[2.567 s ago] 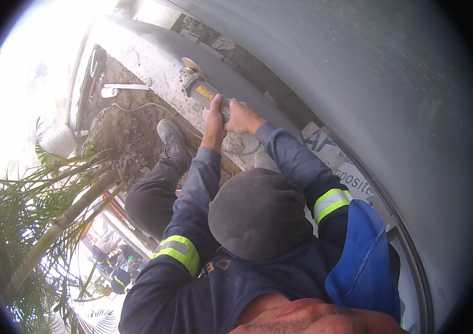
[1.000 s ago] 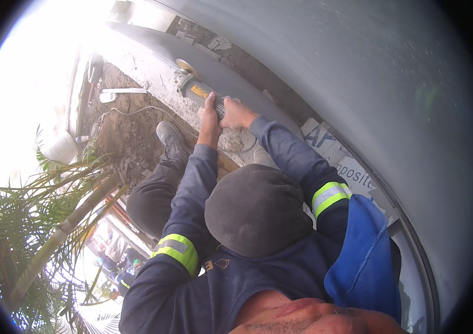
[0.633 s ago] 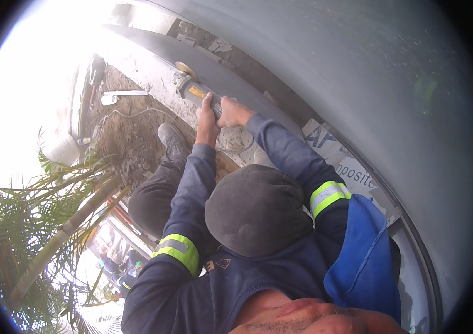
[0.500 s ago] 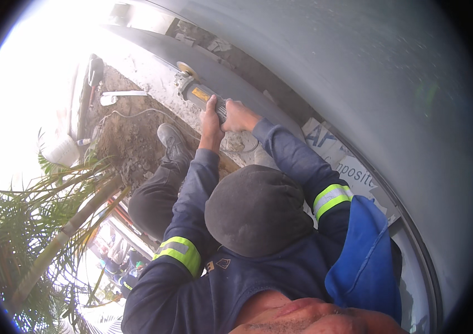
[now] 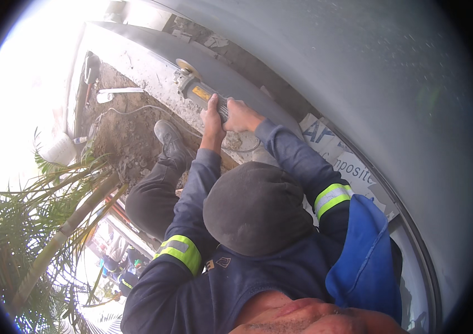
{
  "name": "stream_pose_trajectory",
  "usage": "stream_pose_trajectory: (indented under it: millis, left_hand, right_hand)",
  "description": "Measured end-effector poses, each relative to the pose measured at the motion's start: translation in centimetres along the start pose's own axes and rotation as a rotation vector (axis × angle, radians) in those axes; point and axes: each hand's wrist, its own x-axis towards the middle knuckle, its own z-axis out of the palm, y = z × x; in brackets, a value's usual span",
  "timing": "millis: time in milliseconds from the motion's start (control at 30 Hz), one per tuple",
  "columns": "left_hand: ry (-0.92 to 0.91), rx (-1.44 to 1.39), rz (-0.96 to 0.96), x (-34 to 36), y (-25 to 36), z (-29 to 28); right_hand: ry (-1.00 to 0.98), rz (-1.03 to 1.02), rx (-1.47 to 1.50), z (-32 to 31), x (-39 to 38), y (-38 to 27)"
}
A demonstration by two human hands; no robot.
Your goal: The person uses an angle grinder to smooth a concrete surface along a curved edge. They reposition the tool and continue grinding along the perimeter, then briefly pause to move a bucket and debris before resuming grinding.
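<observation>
My left hand (image 5: 212,119) and my right hand (image 5: 239,116) are both closed round the body of a grey angle grinder (image 5: 196,92) with a yellow label. Its round pale disc (image 5: 189,68) is at the upper-left end, over or against the edge between a dusty whitish concrete strip (image 5: 136,67) and a smooth grey curved surface (image 5: 219,67); I cannot tell whether it touches. A thin cord (image 5: 139,109) runs along the dirt beside the strip. My dark rounded knee (image 5: 256,209) is between my forearms, and my left boot (image 5: 169,139) rests on the dirt.
A large curved grey panel (image 5: 392,83) fills the right side, with printed white sheets (image 5: 336,156) at its foot. Palm fronds (image 5: 30,234) cover the lower left, with other workers (image 5: 125,270) beyond. A white bucket-like container (image 5: 58,146) and long-handled tool (image 5: 90,75) lie at the left.
The grinder and both hands have shifted only slightly, a little left since the oldest frame, then slightly up and right again in the last half second. The grip is the same.
</observation>
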Motion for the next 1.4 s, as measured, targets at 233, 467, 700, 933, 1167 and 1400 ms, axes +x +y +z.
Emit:
stream_pose_trajectory:
  millis: [233, 467, 700, 933, 1167, 1400]
  left_hand:
    - [0.026, 0.019, -0.009, 2.3, 0.4, -1.2]
    - [0.015, -0.020, -0.038, 2.8, 1.4, -1.2]
    - [0.005, 0.015, -0.030, -0.4, 0.5, -0.1]
    - [-0.016, 0.029, -0.018, -2.3, -0.4, 0.5]
    - [-0.022, -0.001, -0.013, -0.8, -0.2, -0.1]
    - [0.010, -0.005, -0.024, 0.5, 0.5, -0.7]
  right_hand:
    - [0.000, -0.001, -0.018, 0.4, 1.9, -0.7]
    - [0.000, -0.009, 0.010, 0.4, 2.7, -1.6]
    - [-0.004, -0.002, -0.019, 0.3, -0.1, -0.3]
    - [0.014, 0.024, -0.062, 0.2, -2.4, 0.1]
    - [0.041, -0.037, -0.033, 0.4, -1.0, 0.2]
    - [0.023, -0.015, -0.036, 0.4, 0.0, -1.0]
